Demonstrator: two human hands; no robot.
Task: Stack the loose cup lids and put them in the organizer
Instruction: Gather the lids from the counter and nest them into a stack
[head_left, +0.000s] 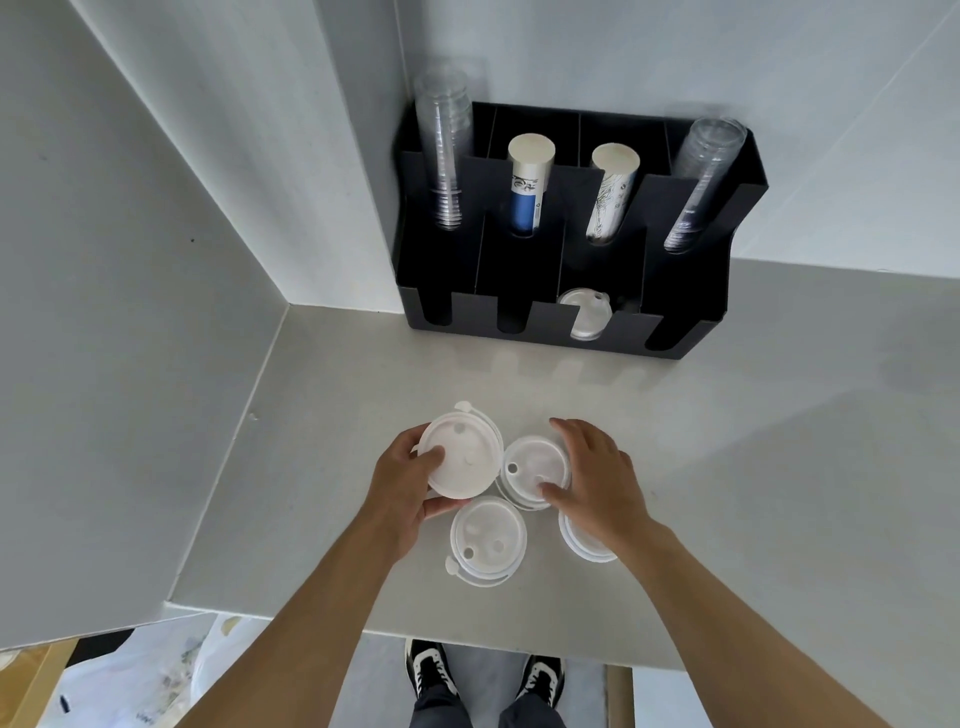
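Several white cup lids lie in small piles on the grey counter in front of me. My left hand (410, 493) grips the left pile of lids (462, 460) at its near-left rim. My right hand (592, 480) is closed over the right rim of the middle pile of lids (530, 470). A third pile (488, 543) lies nearer to me, untouched. A fourth pile (582, 543) is partly hidden under my right wrist. The black organizer (524, 325) stands against the back wall, with one clear lid (584, 314) in its third front slot.
The organizer's rear slots hold clear cup stacks (447, 150) at both ends and paper cup stacks (527, 182) in the middle. Walls close in at the left and back. The counter's front edge (467, 636) is near my body; my shoes show on the floor below.
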